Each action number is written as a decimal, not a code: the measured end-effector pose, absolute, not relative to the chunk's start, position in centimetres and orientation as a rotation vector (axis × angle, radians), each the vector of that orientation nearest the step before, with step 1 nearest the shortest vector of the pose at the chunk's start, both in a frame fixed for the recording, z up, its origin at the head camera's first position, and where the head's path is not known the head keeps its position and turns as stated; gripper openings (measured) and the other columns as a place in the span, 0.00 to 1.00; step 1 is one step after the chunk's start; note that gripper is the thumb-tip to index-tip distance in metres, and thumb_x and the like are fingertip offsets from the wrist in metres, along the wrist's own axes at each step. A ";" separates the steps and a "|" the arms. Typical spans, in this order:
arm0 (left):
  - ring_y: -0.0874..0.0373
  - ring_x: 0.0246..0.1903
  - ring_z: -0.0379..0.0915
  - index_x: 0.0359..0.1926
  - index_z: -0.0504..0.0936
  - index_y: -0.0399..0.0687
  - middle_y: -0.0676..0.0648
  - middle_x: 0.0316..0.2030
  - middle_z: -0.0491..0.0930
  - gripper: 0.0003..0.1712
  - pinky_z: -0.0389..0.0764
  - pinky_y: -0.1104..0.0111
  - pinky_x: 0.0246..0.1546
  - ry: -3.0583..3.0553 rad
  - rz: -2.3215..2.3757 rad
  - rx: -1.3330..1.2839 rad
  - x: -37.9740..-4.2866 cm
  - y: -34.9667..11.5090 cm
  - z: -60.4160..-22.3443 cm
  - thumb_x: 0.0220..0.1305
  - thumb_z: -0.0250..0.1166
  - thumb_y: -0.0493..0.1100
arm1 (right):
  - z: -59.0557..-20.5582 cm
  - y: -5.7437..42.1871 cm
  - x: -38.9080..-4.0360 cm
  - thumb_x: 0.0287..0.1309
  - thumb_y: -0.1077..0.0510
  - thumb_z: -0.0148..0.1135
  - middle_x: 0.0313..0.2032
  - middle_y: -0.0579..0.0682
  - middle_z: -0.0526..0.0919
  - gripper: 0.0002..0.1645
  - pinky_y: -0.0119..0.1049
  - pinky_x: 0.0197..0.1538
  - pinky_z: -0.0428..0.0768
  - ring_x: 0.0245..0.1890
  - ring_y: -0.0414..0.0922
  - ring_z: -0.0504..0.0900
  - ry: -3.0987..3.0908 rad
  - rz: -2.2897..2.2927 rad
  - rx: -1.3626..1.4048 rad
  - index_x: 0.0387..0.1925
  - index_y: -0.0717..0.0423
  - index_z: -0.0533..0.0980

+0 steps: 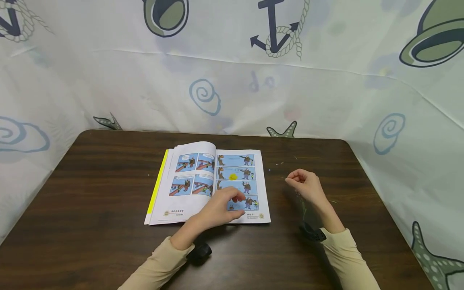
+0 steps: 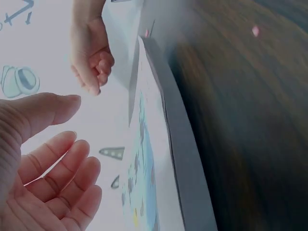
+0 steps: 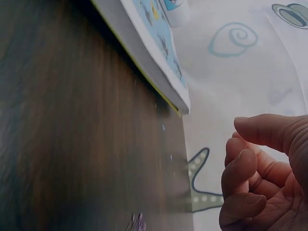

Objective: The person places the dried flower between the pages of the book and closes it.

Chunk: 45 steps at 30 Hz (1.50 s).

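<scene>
An open comic book [image 1: 188,203] lies on the brown table, with coloured picture panels on both pages. Over the lower part of its right page is my left hand [image 1: 219,207], thumb and fingers spread apart, holding nothing. A small yellow spot [image 1: 233,177] shows on the second panel; whether it is printed or lying there is unclear. To the right of the book, my right hand [image 1: 306,187] hovers above the table. Its fingers [image 3: 240,168] are loosely curled with the thumb near the index finger, and nothing shows between them. Thin green stems [image 1: 303,207] lie by the right wrist.
Small pale bits [image 1: 279,164] are scattered on the table between the book and my right hand. Purple bits [image 3: 138,222] lie on the wood [image 3: 72,120] in the right wrist view. A patterned white curtain [image 1: 232,96] hangs behind the table.
</scene>
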State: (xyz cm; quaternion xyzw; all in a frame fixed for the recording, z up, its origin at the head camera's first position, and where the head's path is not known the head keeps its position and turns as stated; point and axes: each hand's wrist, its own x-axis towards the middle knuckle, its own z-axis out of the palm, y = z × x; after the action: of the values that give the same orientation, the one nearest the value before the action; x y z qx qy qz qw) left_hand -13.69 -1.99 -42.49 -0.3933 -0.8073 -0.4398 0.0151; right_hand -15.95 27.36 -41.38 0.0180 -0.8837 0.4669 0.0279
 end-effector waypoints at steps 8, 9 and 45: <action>0.54 0.37 0.73 0.40 0.78 0.37 0.44 0.35 0.78 0.19 0.74 0.68 0.42 -2.582 -1.312 -1.284 -13.4 0.4 -42.9 0.47 0.73 0.38 | -41.8 28.9 -14.6 0.56 0.61 0.64 0.21 0.58 0.79 0.09 0.30 0.16 0.68 0.15 0.40 0.72 -2.778 1.366 0.012 0.32 0.66 0.77; 0.54 0.37 0.73 0.40 0.78 0.36 0.44 0.35 0.78 0.19 0.74 0.68 0.42 -2.580 -1.306 -1.298 -13.3 0.7 -42.9 0.46 0.73 0.38 | -41.9 29.1 -14.4 0.56 0.61 0.64 0.21 0.57 0.79 0.08 0.30 0.16 0.68 0.15 0.38 0.71 -2.783 1.359 0.005 0.32 0.65 0.78; 0.55 0.44 0.67 0.41 0.77 0.42 0.49 0.38 0.72 0.20 0.71 0.69 0.45 -2.737 -1.043 -1.295 -12.6 4.6 -44.3 0.45 0.72 0.37 | -44.8 31.1 -10.8 0.52 0.64 0.66 0.18 0.48 0.78 0.06 0.30 0.20 0.71 0.15 0.38 0.72 -2.910 1.148 -0.192 0.28 0.65 0.78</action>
State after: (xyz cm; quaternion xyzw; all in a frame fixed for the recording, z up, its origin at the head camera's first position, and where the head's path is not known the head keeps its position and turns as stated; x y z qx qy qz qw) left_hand -12.64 4.56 -44.28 -0.4043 -0.8542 -0.3256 -0.0304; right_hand -10.78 31.07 -44.76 -0.0614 -0.9285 0.3662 0.0039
